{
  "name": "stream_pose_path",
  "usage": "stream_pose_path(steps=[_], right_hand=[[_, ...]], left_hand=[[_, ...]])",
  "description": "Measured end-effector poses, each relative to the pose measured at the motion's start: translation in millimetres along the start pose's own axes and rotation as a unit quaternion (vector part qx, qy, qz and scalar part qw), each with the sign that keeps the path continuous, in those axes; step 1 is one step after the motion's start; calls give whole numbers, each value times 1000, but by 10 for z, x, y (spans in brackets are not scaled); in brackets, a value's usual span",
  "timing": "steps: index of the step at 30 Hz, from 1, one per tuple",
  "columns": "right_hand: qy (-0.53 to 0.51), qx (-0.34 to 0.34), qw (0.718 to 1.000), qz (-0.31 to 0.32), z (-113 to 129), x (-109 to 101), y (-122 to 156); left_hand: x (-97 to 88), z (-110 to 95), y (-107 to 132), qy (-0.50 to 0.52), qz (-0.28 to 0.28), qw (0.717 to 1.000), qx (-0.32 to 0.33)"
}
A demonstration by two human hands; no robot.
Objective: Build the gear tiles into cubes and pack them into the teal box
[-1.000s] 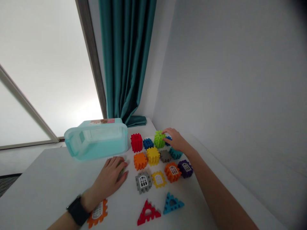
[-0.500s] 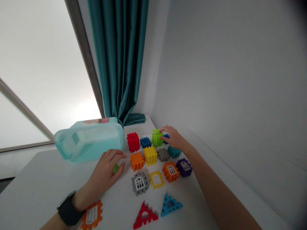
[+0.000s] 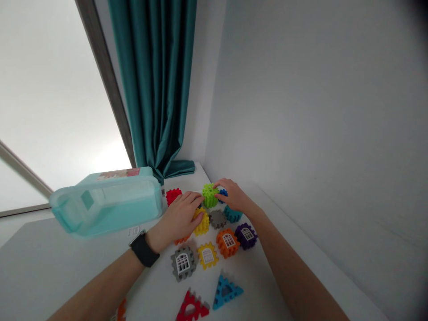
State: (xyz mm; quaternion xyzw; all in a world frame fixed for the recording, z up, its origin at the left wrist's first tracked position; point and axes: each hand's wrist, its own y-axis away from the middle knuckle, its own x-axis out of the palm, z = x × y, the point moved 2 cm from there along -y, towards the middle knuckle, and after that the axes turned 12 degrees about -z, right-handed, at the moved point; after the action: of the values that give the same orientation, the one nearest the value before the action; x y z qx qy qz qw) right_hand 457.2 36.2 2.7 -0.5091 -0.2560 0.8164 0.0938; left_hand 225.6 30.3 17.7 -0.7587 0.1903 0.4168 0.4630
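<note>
My right hand (image 3: 234, 197) presses its fingers against the right side of a lime green waffle block (image 3: 210, 195), above a blue block (image 3: 222, 193). My left hand (image 3: 179, 219) reaches over a yellow block (image 3: 202, 225), with its fingertips at the lime block's left side. The small green piece seen earlier is hidden. Around the hands stand a red block (image 3: 173, 195), a grey block (image 3: 218, 219) and a teal block (image 3: 232, 215). An orange block (image 3: 181, 240) is mostly hidden under my left hand.
A pale aqua plastic box (image 3: 106, 204) lies on its side at the left of the white table (image 3: 50, 263). Window blocks, flat panels and triangles (image 3: 226, 292) fill the front. A white wall rises close on the right, with a teal curtain (image 3: 152, 80) behind.
My left hand has moved from beside the box across to the lime block, and its small green piece no longer shows. The scene has shifted left in view.
</note>
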Motion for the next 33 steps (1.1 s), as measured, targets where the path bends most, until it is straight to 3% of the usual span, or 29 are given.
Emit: stream_pose_path(steps=[9, 17, 33], right_hand=[[-17, -24, 1000, -1, 36, -81, 4], [-29, -36, 999, -12, 74, -115, 10], [0, -51, 999, 0, -57, 19, 30]], left_hand=[[255, 175, -305, 22, -82, 992, -92], [265, 230, -441, 75, -78, 991, -74], [372, 242, -545, -14, -15, 996, -91]])
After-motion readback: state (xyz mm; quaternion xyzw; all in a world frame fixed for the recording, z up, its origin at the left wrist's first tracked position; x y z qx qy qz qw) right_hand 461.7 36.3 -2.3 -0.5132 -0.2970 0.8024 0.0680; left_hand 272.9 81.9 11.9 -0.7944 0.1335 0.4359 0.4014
